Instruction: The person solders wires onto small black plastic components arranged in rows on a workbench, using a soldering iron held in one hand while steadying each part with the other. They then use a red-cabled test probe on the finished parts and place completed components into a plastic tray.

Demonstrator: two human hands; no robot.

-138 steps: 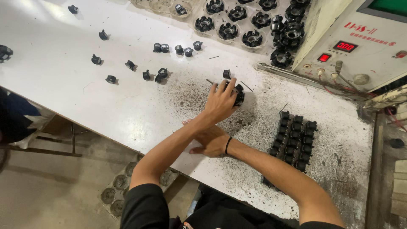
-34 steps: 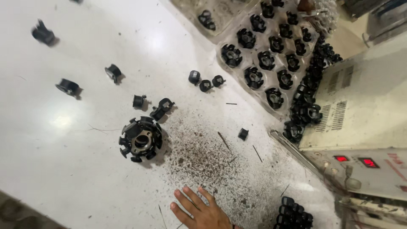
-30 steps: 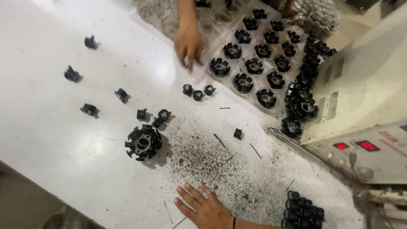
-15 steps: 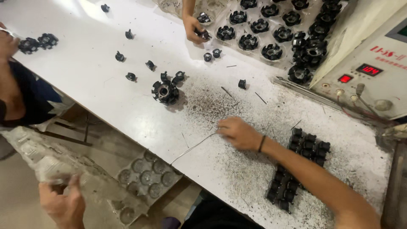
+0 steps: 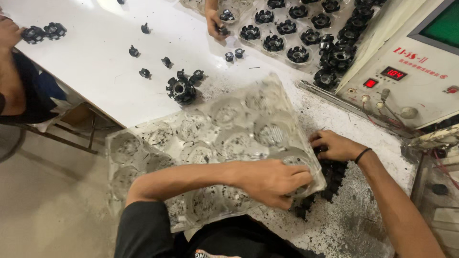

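My left hand [image 5: 272, 181] grips the right edge of a clear plastic tray [image 5: 210, 138] with round cavities, dusted with black grit. The tray lies tilted over the table's front edge and my lap. My right hand [image 5: 334, 145], with a black band on its wrist, rests with curled fingers on a block of small black parts [image 5: 330, 184] just beyond the tray's edge. Its fingertips are hidden by the tray, so its grip is unclear. A black round toothed part [image 5: 180, 90] stands on the white table [image 5: 95, 67] past the tray's far corner.
Small black pieces [image 5: 143, 72] are scattered on the table. Another person's hand [image 5: 214, 21] holds a part beside a tray of black round parts [image 5: 287, 36] at the back. A second person's arm [image 5: 9, 57] is at the left. A control box [image 5: 416, 62] stands at the right.
The clear tray, earlier down by the floor at my left, is now up on the table in my left hand. My right hand has moved right onto the block of black parts.
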